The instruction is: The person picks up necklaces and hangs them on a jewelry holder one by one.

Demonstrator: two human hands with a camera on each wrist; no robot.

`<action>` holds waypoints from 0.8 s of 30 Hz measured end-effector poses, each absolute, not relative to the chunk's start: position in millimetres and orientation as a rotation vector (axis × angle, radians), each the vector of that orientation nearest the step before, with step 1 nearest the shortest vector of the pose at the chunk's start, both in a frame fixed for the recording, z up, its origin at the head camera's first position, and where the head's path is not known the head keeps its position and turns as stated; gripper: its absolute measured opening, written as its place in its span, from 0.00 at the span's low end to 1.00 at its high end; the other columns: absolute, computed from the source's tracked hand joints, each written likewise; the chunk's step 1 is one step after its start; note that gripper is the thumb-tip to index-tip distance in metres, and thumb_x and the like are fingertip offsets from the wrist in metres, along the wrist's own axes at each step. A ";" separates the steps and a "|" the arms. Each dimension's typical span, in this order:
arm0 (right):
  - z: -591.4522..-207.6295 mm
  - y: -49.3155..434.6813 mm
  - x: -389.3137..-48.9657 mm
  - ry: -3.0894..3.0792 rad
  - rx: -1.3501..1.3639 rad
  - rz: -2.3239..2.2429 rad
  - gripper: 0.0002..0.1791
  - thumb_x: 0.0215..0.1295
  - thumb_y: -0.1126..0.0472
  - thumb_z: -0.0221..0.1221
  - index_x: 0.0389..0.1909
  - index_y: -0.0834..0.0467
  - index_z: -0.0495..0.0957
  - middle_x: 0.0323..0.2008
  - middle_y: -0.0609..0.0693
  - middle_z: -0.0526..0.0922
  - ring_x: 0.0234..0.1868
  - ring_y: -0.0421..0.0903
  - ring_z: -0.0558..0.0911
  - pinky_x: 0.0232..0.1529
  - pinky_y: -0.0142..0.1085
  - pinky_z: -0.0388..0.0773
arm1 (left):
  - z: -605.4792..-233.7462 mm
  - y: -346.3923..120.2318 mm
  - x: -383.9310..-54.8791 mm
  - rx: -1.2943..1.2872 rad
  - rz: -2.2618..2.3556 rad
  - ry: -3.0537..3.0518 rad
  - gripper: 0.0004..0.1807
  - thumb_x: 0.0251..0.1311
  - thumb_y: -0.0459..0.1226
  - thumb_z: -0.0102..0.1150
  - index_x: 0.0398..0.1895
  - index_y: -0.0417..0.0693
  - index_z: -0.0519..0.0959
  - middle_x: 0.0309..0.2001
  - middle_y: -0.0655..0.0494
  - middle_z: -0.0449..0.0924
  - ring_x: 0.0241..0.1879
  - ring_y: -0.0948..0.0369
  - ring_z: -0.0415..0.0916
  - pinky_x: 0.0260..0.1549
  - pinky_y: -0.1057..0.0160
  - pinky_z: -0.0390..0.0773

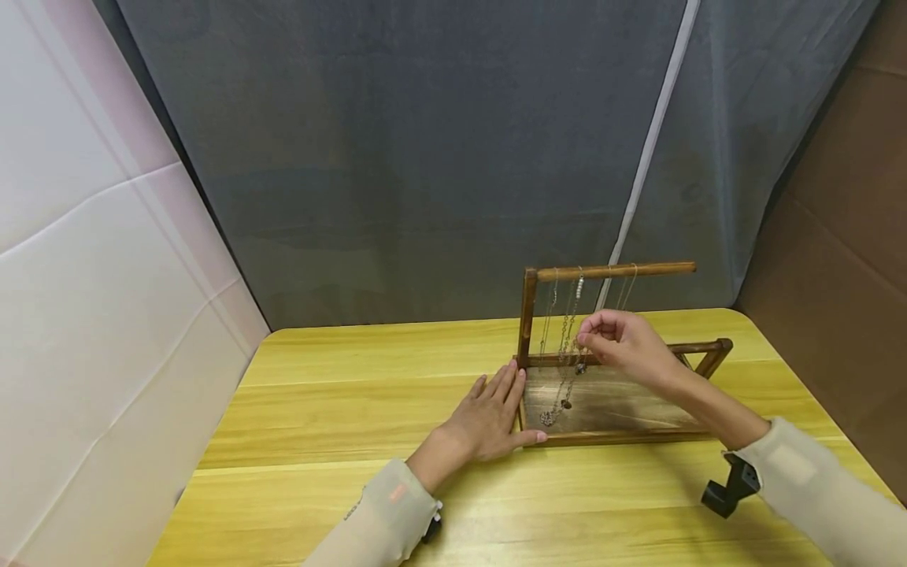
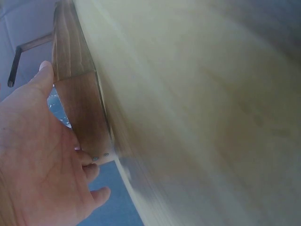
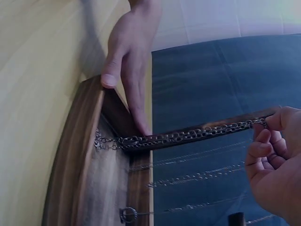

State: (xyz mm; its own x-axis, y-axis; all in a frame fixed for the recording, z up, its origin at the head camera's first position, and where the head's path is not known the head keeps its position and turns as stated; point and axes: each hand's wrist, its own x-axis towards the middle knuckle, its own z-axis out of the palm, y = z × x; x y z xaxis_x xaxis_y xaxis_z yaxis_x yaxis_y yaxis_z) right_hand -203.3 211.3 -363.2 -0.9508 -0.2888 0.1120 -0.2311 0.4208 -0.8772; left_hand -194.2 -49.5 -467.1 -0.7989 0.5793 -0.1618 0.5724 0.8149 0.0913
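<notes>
A wooden jewellery stand with a shallow tray, a post and a top bar stands on the table. My left hand lies against the tray's left end, fingers straight along the side and thumb at the front edge. Beside the hanging chains, my right hand pinches a silver chain necklace between thumb and fingers. In the right wrist view this necklace runs from the fingertips down to the tray. A round pendant hangs low over the tray floor in the head view.
Other thin necklaces hang from the bar. A slanted wooden rail rises at the stand's right end. Yellow wooden table stretches to the left; a grey curtain hangs behind, and a brown panel stands at the right.
</notes>
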 end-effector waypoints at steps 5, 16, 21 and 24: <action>-357.0 215.9 -207.0 2.629 -0.503 -1.595 0.06 0.76 0.63 0.63 0.44 0.64 0.82 0.25 0.53 0.78 0.23 0.39 0.71 0.21 0.30 0.71 | -468.3 -49.6 -194.7 0.901 0.062 2.818 0.59 0.70 0.76 0.33 0.87 0.46 0.36 0.87 0.48 0.28 0.86 0.54 0.34 0.83 0.48 0.46; -343.8 226.3 -209.8 2.752 -0.479 -1.571 0.08 0.77 0.61 0.63 0.45 0.63 0.83 0.23 0.49 0.76 0.22 0.39 0.69 0.20 0.32 0.68 | -469.0 -49.7 -194.4 0.903 0.068 2.817 0.58 0.70 0.76 0.32 0.87 0.46 0.36 0.87 0.48 0.27 0.86 0.54 0.34 0.83 0.47 0.45; -341.1 232.0 -211.7 2.766 -0.474 -1.602 0.10 0.78 0.61 0.62 0.46 0.66 0.82 0.25 0.46 0.79 0.24 0.40 0.70 0.22 0.32 0.69 | -469.5 -50.3 -193.7 0.907 0.065 2.815 0.58 0.70 0.76 0.32 0.87 0.46 0.36 0.87 0.49 0.26 0.86 0.54 0.33 0.83 0.47 0.45; -338.6 235.1 -212.3 2.797 -0.497 -1.613 0.09 0.78 0.62 0.61 0.45 0.66 0.82 0.26 0.45 0.81 0.24 0.41 0.71 0.23 0.34 0.69 | -469.2 -50.0 -193.3 0.916 0.055 2.824 0.58 0.70 0.76 0.31 0.87 0.45 0.37 0.87 0.48 0.27 0.86 0.54 0.34 0.83 0.47 0.46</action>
